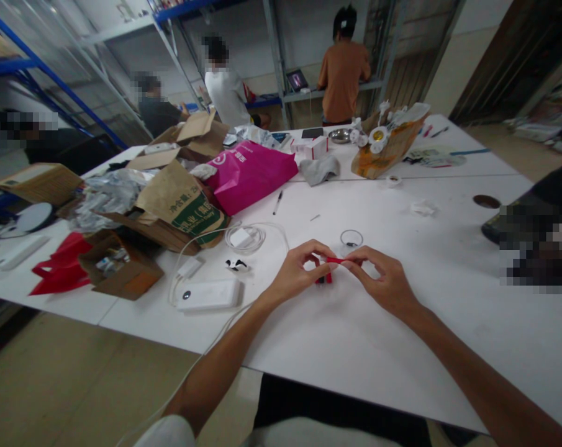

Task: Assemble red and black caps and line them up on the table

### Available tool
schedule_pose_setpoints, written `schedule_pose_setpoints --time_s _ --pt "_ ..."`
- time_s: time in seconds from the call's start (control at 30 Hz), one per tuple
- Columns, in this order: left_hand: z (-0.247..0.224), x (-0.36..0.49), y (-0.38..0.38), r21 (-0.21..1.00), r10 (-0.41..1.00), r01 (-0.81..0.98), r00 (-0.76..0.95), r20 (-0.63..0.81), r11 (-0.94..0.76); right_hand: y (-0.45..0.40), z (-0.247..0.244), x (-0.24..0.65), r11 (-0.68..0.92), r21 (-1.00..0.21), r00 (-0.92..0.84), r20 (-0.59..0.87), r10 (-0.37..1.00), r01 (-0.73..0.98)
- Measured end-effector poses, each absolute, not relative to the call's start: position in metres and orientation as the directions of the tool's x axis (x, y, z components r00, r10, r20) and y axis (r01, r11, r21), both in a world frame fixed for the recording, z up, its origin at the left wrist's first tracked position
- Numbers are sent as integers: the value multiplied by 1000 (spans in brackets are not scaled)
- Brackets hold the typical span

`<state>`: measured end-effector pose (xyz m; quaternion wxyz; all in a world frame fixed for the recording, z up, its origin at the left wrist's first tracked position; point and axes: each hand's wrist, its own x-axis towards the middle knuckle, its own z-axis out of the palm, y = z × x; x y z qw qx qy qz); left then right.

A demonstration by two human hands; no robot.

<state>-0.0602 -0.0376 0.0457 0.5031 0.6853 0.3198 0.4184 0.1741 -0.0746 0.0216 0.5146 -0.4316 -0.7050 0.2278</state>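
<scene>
- Red strip (335, 261): above the near part of the table (402, 372), long axis running left to right, its 2 ends hidden by fingertips.
- Left hand (303, 267): fingers pinch the strip's left end.
- Right hand (378, 273): fingers pinch its right end.
- Red-and-black piece (328, 279): just below the strip, partly covered by the left hand.
- Cable loop (351, 238): just beyond the fingers.
- White power bank (210, 295): left.
</scene>
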Motion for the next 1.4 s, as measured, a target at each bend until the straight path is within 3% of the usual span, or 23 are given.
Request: schedule_pose_setpoints --time_s 0.77,1.4 --pt "42 -59 -37 967 891 76 410 193 -244 -72 26 176 615 -701 -111 623 774 361" --pt "41 -59 -36 967 897 89 401 186 -240 -72 18 178 513 -753 -119 514 850 411"
